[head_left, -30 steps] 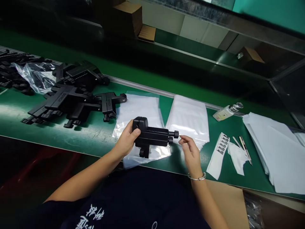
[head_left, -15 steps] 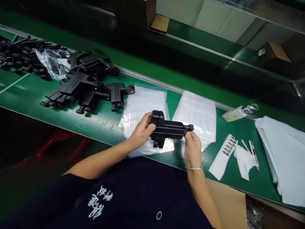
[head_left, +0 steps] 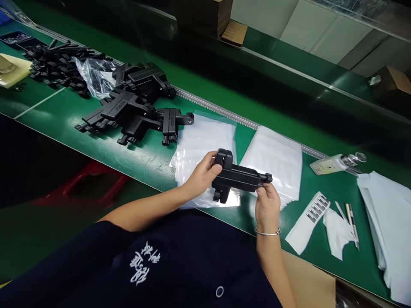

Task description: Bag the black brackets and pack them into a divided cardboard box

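Note:
A black plastic bracket (head_left: 239,177) is held in the air over two stacks of clear bags. My left hand (head_left: 204,174) grips its left end, thumb on top and fingers behind. At its right end, my right hand (head_left: 268,203) pinches the bracket just below a small knob. Beneath lie the left stack of bags (head_left: 205,141) and, to the right, another stack of bags (head_left: 276,149). Several similar black brackets (head_left: 120,107) are piled to the left, one of them touching the left stack's edge.
Small black parts (head_left: 58,64) and a crumpled clear bag (head_left: 96,77) lie far left. On the right are a bottle (head_left: 330,164), a label strip (head_left: 305,226), a pen (head_left: 353,224) and white sheets (head_left: 385,226). A red stool (head_left: 83,188) stands below the table.
The view has shifted left, so things on the table appear farther right. Both hands still hold the bracket, which is tilted slightly more down to the right.

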{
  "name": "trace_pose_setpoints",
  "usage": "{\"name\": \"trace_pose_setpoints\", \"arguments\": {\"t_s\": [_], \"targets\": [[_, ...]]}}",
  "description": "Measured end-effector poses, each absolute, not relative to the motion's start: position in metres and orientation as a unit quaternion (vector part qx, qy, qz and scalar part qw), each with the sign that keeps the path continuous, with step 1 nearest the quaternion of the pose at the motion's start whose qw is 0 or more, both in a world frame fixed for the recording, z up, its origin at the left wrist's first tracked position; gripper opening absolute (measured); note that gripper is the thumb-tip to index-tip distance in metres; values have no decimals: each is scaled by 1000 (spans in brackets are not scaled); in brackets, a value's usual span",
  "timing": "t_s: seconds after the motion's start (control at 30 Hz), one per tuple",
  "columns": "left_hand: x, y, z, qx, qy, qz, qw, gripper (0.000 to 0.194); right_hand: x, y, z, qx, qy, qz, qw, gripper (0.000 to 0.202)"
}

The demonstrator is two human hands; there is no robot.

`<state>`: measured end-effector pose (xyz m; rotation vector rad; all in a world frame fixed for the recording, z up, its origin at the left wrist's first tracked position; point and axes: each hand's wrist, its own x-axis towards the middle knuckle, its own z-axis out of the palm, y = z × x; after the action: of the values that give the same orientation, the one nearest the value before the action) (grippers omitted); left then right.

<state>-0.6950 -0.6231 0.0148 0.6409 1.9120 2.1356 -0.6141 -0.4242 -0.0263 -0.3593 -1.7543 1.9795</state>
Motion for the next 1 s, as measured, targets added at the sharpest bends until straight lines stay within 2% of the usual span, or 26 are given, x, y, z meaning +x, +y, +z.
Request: {"name": "trace_pose_setpoints", "arguments": {"t_s": [0.13, 0.27, 0.43, 0.53, 0.67, 0.8, 1.0], "targets": [[-692, -622, 13, 267, 651, 706, 88, 70, -616, -425, -27, -190, -642, 694, 264, 39], [-696, -620, 15, 201, 643, 730, 110, 60, -616, -426, -23, -141, -645, 706, 257, 37], [-697, -618, 18, 236, 623, 738, 107, 65, -618, -424, -20, -179, -635, 712, 241, 35], [-698, -618, 19, 183, 632, 742, 124, 61, -619, -422, -21, -166, -634, 722, 224, 33], [-699, -619, 20, 218, 626, 740, 115, 66, -621, -419, -21, -175, -576, 759, 248, 31], [-701, -619, 20, 222, 631, 734, 117, 63, -621, -418, -17, -171, -613, 739, 223, 29], [-700, -620, 18, 237, 628, 733, 108, 66, -624, -417, -20, -187, -612, 730, 239, 33]]}}
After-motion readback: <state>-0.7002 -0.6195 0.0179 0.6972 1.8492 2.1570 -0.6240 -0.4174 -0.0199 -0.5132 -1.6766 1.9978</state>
